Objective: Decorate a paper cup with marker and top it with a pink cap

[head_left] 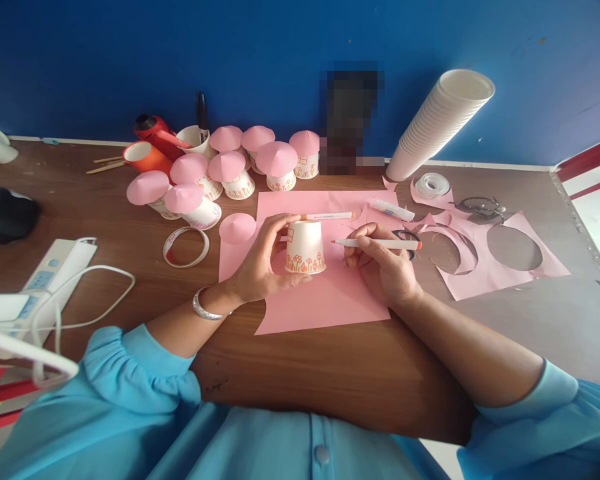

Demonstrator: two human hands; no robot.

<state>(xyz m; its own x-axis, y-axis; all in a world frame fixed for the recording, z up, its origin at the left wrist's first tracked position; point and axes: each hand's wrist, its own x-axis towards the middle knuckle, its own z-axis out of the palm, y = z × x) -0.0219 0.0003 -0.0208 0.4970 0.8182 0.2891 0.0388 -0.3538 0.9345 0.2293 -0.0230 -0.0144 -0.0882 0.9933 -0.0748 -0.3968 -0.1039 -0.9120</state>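
Observation:
Upside down in my left hand point(267, 263) is a white paper cup point(305, 247), gripped between thumb and fingers. Red and orange flowers ring its lower edge, and part of a drawn window shows at its left side. My right hand point(383, 257) holds a felt-tip marker point(393, 244) with a white barrel and red end, its tip pointing at the cup but apart from it. Behind the cup lies a second marker point(330, 216), with an orange cap. Pink paper point(325, 307) spreads under both hands, and a loose pink cone point(237, 229) sits by my left hand.
Several decorated cups with pink cone roofs point(277, 160) stand at the back left. A tall stack of paper cups point(440, 123) leans on the blue wall. Cut pink scraps point(505, 280), scissors point(407, 235) and white tape point(433, 185) lie right. A power strip point(55, 267) with cables is left.

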